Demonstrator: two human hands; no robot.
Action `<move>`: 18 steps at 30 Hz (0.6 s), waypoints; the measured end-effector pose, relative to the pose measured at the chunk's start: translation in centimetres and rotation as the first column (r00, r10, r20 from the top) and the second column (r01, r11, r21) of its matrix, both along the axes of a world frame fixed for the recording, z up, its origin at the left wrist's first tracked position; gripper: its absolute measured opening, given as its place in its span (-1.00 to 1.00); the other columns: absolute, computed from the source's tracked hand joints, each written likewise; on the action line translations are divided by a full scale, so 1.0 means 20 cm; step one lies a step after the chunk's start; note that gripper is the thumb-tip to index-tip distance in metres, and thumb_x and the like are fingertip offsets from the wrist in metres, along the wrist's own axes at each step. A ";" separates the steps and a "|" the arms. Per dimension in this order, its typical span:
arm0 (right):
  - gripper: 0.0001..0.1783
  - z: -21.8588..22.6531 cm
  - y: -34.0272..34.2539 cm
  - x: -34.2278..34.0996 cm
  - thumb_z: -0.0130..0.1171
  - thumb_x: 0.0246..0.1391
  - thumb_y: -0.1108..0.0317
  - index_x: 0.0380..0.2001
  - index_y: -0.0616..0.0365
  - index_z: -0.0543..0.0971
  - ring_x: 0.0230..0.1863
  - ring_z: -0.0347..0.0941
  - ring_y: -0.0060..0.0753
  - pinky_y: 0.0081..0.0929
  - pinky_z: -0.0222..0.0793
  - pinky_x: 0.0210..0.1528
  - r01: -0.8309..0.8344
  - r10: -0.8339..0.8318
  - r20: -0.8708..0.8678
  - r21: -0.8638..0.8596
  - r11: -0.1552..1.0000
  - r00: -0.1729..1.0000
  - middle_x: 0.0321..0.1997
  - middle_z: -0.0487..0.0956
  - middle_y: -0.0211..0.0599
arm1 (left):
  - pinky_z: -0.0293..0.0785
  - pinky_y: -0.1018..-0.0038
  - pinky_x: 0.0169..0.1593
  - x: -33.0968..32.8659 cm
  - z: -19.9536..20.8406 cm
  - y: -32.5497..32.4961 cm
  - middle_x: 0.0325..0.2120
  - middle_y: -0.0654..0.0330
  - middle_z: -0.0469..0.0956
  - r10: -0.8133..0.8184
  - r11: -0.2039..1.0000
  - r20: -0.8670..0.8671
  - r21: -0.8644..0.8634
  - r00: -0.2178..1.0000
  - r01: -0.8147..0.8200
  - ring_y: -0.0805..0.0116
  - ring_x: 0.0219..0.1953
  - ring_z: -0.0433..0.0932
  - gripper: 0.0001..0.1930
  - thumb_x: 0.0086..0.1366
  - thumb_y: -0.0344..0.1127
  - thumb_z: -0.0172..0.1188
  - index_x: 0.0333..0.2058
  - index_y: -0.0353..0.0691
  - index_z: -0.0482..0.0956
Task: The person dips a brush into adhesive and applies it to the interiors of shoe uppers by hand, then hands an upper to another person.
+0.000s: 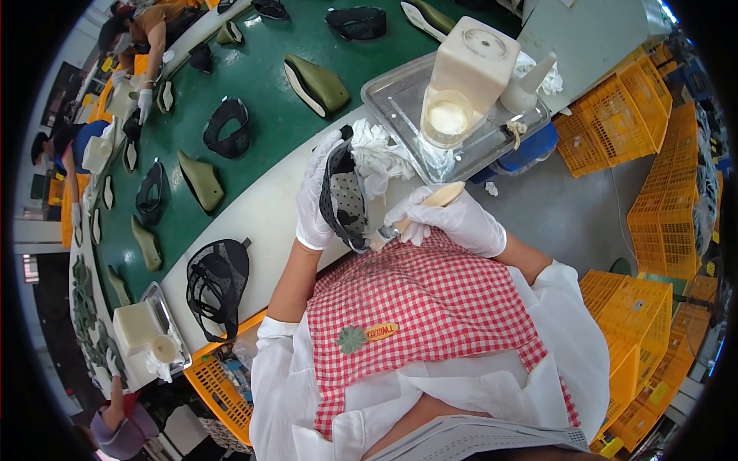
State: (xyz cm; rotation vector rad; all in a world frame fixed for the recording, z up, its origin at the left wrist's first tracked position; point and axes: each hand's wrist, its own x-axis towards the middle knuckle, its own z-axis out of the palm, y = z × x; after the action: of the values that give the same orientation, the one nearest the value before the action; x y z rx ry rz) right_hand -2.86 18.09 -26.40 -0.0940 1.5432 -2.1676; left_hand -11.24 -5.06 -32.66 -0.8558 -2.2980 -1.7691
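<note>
My left hand (pixel 317 201), in a white glove, is closed round a black dotted mesh shoe upper (pixel 344 196), held up on edge over the white ledge. In my gloved right hand (pixel 453 221) is a brush (pixel 443 194) with a pale wooden handle; its bristles (pixel 380 239) are at the lower edge of the upper. Whether they touch it I cannot tell. Another black upper with straps (pixel 217 283) lies on the ledge to the left. Crumpled white cloth (pixel 378 157) sits just beyond my hands.
A metal tray (pixel 388 96) holds a square white container (pixel 474 61), a cup of white liquid (pixel 447 119) and a nozzle bottle (pixel 529 86). The green belt (pixel 265 180) carries green shoe lasts (pixel 317 84) and black uppers. Yellow crates (pixel 615 115) stand right. Co-workers (pixel 154 34) are along the far side.
</note>
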 end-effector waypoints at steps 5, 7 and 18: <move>-0.74 0.01 0.01 -0.02 0.02 0.18 0.36 -0.25 0.35 0.58 -0.39 0.52 -0.53 -0.63 0.45 -0.25 -0.011 0.011 0.009 0.028 1.000 1.000 -0.21 0.61 -0.15 | 0.21 0.33 0.21 0.01 0.11 0.03 0.14 0.00 0.34 -0.042 0.998 0.015 0.037 0.999 0.042 0.13 0.18 0.33 -0.49 0.26 -0.14 0.01 0.12 -0.32 0.35; -0.75 -0.04 0.00 -0.04 0.03 0.18 0.35 -0.25 0.34 0.58 -0.40 0.50 -0.55 -0.64 0.44 -0.26 0.006 -0.006 0.000 0.057 0.998 1.000 -0.24 0.61 -0.19 | 0.23 0.36 0.20 0.02 0.09 0.03 0.12 0.02 0.37 -0.089 0.984 0.104 0.162 0.991 0.072 0.18 0.15 0.36 -0.48 0.26 -0.14 0.03 0.12 -0.31 0.36; -0.77 -0.07 -0.03 -0.12 0.12 0.17 0.32 -0.22 0.24 0.61 -0.36 0.47 -0.64 -0.67 0.40 -0.28 0.286 -0.212 -0.278 0.263 0.921 0.937 -0.31 0.60 -0.38 | 0.23 0.40 0.19 0.05 0.12 -0.04 0.08 0.04 0.41 -0.116 0.993 0.143 0.003 0.983 0.116 0.22 0.14 0.38 -0.48 0.25 -0.10 0.05 0.11 -0.30 0.38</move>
State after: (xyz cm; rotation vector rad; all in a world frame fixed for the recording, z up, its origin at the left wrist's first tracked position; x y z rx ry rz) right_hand -5.18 17.46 -27.78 -0.0682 2.1143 -2.1422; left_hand -10.24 -5.83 -30.24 -0.9092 -2.3858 -1.9332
